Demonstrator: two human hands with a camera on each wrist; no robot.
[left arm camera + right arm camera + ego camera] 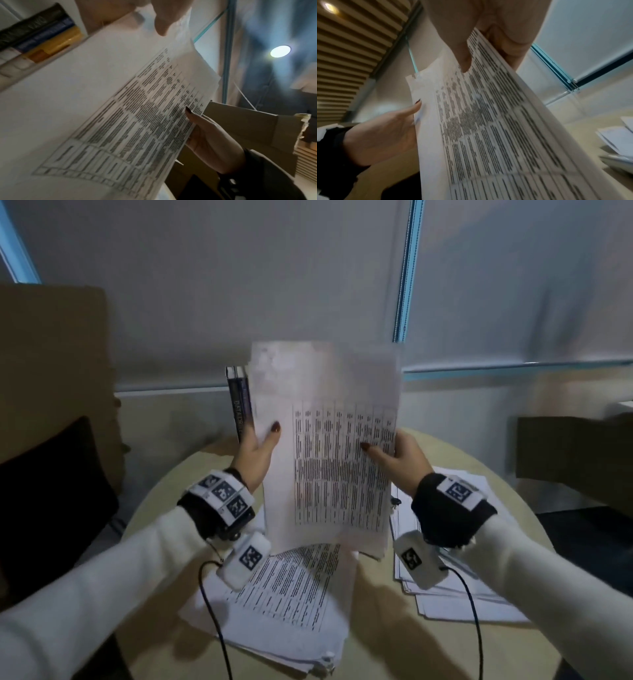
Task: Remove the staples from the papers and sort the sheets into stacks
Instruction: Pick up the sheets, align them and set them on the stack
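I hold a bundle of printed sheets (329, 446) upright over the round table, a table of text facing me. My left hand (257, 450) grips its left edge, thumb on the front. My right hand (397, 455) grips the right edge, thumb across the print. The bundle's lower edge hangs just above a stack of printed sheets (284, 594) lying on the table in front of me. The left wrist view shows the bundle (106, 108) from below with my right hand (205, 136) on its edge. The right wrist view shows the bundle (488, 128) and my left hand (385, 129). No staple is visible.
A second paper stack (455, 580) lies on the table (376, 628) at the right. Upright books (238, 402) stand behind the held bundle. Cardboard boxes sit at the far left (51, 364) and right (575, 453). A dark chair (51, 494) is at the left.
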